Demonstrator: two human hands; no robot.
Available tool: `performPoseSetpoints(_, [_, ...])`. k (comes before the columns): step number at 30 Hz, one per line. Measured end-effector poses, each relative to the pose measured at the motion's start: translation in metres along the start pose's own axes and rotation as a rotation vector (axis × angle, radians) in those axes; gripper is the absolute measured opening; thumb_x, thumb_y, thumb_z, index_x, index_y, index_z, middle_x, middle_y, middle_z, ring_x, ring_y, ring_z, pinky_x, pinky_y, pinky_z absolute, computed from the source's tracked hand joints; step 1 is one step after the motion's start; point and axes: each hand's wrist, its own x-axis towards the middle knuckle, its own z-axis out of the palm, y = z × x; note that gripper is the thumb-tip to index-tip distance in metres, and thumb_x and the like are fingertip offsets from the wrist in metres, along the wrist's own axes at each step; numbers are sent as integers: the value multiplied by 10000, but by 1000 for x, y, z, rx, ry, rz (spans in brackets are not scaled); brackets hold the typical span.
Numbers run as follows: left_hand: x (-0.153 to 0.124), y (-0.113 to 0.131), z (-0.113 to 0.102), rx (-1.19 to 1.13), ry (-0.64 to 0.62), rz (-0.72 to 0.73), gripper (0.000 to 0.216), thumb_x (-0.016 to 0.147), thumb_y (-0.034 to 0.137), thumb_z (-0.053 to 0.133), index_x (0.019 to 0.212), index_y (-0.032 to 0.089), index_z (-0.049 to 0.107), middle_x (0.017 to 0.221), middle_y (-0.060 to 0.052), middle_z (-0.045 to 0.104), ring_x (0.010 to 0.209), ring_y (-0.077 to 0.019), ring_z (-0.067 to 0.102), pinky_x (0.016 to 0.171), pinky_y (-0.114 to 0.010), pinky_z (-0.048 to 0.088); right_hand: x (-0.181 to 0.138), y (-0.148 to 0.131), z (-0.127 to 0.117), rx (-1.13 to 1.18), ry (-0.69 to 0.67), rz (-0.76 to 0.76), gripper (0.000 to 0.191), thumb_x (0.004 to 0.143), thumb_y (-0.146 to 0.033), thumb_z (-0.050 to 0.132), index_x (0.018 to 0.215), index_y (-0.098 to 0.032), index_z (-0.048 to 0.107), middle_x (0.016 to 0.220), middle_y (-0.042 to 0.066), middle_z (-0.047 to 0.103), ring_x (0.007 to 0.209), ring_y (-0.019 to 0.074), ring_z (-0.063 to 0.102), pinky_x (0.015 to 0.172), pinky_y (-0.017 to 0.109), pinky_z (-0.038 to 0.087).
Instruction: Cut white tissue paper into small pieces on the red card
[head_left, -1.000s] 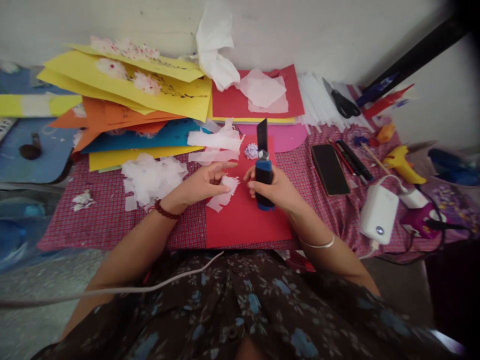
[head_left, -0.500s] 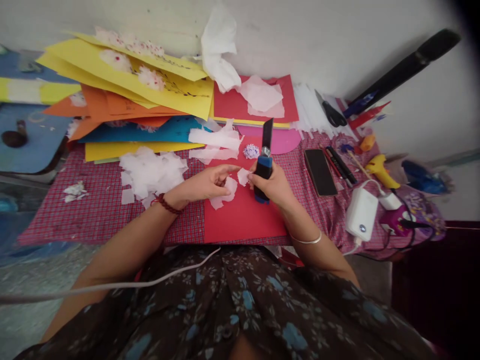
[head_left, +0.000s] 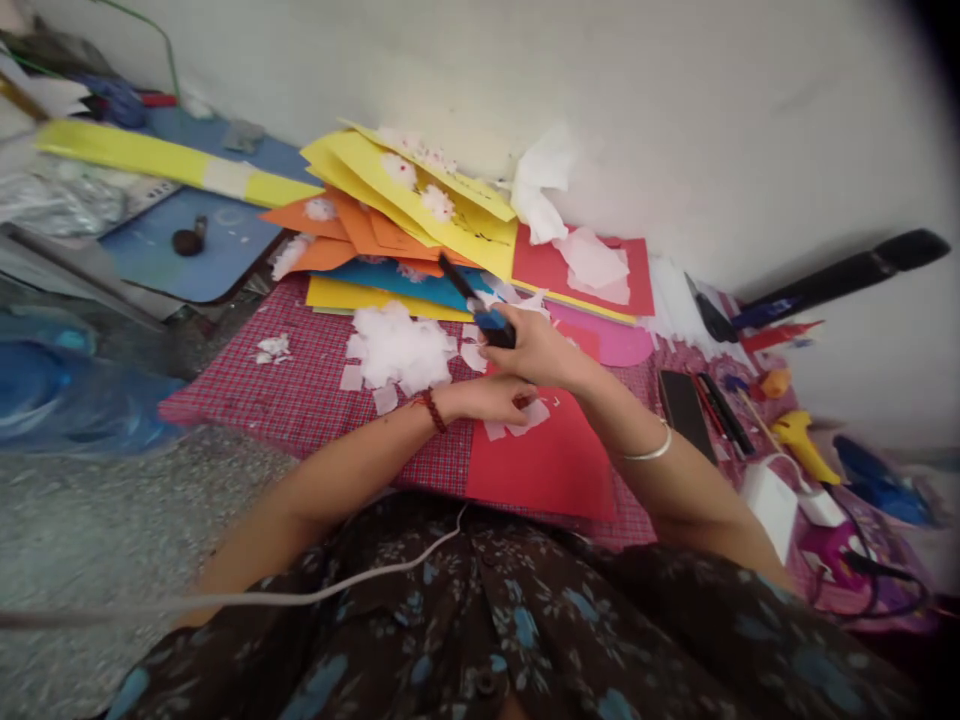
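Note:
My right hand (head_left: 536, 345) is closed round scissors (head_left: 495, 325) with a black and blue handle, blades pointing away and to the left. It is raised over the left edge of a red paper sheet (head_left: 544, 475), near small white paper pieces (head_left: 472, 352). Just below it, my left hand (head_left: 502, 398) has its fingers curled over a piece of white tissue paper (head_left: 529, 417) on the red sheet. To the left lies a heap of cut white tissue pieces (head_left: 401, 345) on the checked cloth (head_left: 322, 370). The purple-and-white pom-pom seen earlier is hidden.
Coloured sheets (head_left: 420, 215) with paper flowers are stacked at the back. White tissue (head_left: 596, 262) lies on another red stack. On the right are a phone (head_left: 686, 415), pens (head_left: 726, 415), a yellow glue gun (head_left: 804, 445) and a white power bank (head_left: 769, 505) with cables.
My view has turned left. My right hand, with the scissors, has moved left and away from me towards the cut pieces; the blades now tilt left. The small piece in its fingers no longer shows.

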Motion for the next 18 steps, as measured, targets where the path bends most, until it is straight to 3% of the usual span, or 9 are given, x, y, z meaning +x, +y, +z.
performPoseSetpoints(2, [0,-2,0,5,-19,18,275,603,-23,642,514,203,512,501,52,456,470,-98,337,467,-274,220,26,-8,12,-39,-57,-33,176,699,-129,647,778,-210,513,711,-17,546,656,155,488,656,320,411])
performPoseSetpoints(4, [0,-5,1,-18,-8,28,280,591,-32,639,508,210,527,500,45,485,471,-106,360,459,-275,227,45,-12,21,81,-124,-26,193,683,-142,674,790,-201,524,717,-19,553,655,149,509,638,307,429])
performPoseSetpoints(8, [3,-13,4,-133,88,26,269,570,-4,661,499,216,524,469,45,489,446,-104,358,428,-269,197,58,-9,23,657,-263,84,354,666,-295,786,864,-202,507,699,-55,522,539,99,507,526,265,481])
performPoseSetpoints(11, [7,-13,3,-308,235,39,235,685,120,649,575,229,472,469,50,436,467,-101,368,435,-247,238,51,-6,11,979,-201,71,516,603,-365,866,876,-225,451,708,-91,482,462,43,418,442,208,467])
performPoseSetpoints(14, [7,2,-8,-518,365,70,250,819,294,556,649,246,378,489,56,371,456,-96,334,447,-241,292,40,-3,-7,1034,-126,-11,545,604,-383,882,836,-238,410,665,-104,442,454,40,381,410,183,444])
performPoseSetpoints(18, [-12,33,-34,-717,474,138,247,880,434,444,757,222,409,551,65,370,414,-69,195,411,-225,200,26,2,-28,894,-62,19,505,623,-361,882,845,-230,448,706,-82,487,479,53,468,449,217,480])
